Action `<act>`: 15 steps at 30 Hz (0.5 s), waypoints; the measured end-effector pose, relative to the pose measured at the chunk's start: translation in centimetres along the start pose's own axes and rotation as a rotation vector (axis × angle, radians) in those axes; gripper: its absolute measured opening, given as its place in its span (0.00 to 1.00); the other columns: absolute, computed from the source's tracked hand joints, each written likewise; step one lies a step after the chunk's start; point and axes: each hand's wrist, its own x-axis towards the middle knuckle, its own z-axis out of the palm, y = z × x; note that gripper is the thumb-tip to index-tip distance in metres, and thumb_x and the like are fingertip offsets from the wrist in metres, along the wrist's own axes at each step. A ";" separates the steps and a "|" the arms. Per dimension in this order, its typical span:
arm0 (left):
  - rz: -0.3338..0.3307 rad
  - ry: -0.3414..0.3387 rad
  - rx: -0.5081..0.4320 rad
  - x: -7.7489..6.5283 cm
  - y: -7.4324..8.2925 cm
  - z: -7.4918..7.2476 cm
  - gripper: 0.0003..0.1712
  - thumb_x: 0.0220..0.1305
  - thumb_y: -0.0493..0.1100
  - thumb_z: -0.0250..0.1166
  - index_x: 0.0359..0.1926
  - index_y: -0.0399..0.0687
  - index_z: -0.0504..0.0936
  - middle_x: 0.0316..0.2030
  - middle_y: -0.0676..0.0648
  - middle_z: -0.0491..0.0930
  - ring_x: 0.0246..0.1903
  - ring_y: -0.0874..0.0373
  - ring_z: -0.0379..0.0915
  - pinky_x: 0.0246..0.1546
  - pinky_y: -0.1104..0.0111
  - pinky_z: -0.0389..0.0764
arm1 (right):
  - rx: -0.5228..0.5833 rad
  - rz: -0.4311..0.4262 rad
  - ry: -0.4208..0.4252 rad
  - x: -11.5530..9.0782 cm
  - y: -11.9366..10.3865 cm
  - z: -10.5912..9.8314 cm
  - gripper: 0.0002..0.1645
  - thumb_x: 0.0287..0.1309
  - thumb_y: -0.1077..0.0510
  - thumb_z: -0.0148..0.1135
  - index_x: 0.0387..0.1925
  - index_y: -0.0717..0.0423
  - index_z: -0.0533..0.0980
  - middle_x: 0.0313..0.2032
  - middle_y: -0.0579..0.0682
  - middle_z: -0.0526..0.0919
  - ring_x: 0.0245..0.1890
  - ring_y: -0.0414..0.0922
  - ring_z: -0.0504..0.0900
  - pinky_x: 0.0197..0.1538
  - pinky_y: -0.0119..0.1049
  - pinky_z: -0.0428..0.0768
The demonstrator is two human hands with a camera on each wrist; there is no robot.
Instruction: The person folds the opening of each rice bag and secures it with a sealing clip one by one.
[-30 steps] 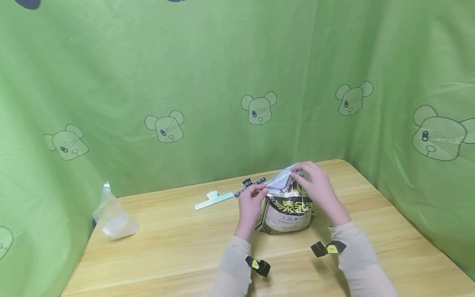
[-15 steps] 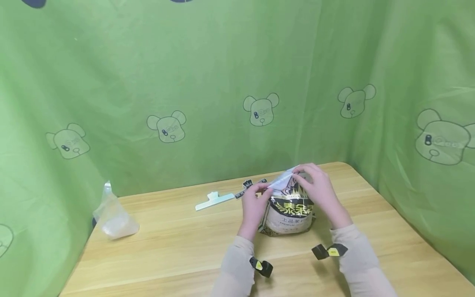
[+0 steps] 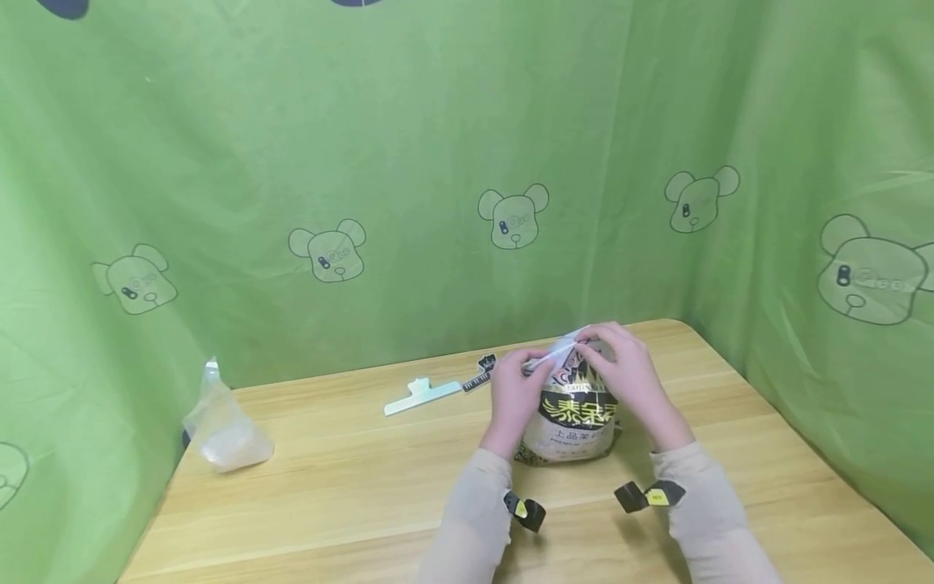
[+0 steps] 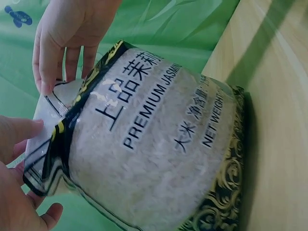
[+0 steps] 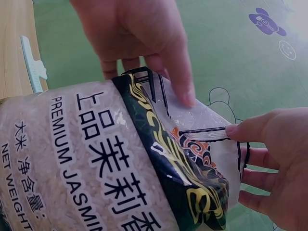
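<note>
A printed bag of rice (image 3: 576,438) stands on the table, its clear front showing white grains and a black band with yellow lettering. Its pale top edge is folded over into a flap (image 5: 192,120). My left hand (image 3: 518,397) pinches the left end of that fold, thumb on the near face and fingers behind. At the right end my right hand (image 3: 623,369) pinches the same fold between thumb and fingers. In the left wrist view the right hand (image 4: 72,29) is at the top and the left hand (image 4: 17,187) at lower left.
Left of the rice bag lie a light teal sealing clip (image 3: 422,397) and a black clip with piano-key print (image 3: 479,378), partly hidden by my left hand. A knotted clear bag with whitish contents (image 3: 233,438) sits at the table's (image 3: 328,503) left. A green curtain (image 3: 409,146) hangs behind.
My left hand has moved right along the bag's top, bringing it closer to the right hand. The visible flap has become narrower. The right hand has stayed nearly in place.
</note>
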 end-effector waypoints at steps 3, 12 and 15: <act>0.031 -0.003 0.054 0.3 0.5 0.3 0.11 0.58 0.47 0.70 0.41 0.50 0.87 0.42 0.49 0.87 0.46 0.52 0.79 0.53 0.60 0.75 | -0.001 -0.009 0.006 0.0 0.0 0.0 0.10 0.62 0.60 0.62 0.44 0.60 0.79 0.49 0.62 0.81 0.54 0.60 0.76 0.61 0.65 0.69; 0.057 -0.011 0.166 0.8 1.7 1.1 0.10 0.58 0.51 0.70 0.39 0.56 0.86 0.40 0.55 0.87 0.44 0.57 0.79 0.59 0.56 0.68 | -0.011 -0.044 0.029 0.0 0.0 0.1 0.09 0.61 0.61 0.63 0.42 0.61 0.79 0.48 0.63 0.81 0.52 0.61 0.77 0.59 0.64 0.70; 0.064 -0.013 0.191 0.8 2.0 1.2 0.10 0.58 0.51 0.70 0.40 0.57 0.86 0.41 0.55 0.87 0.45 0.56 0.80 0.59 0.55 0.66 | -0.011 -0.046 0.030 0.0 0.0 0.1 0.09 0.61 0.62 0.63 0.42 0.62 0.79 0.48 0.63 0.81 0.52 0.61 0.77 0.59 0.64 0.70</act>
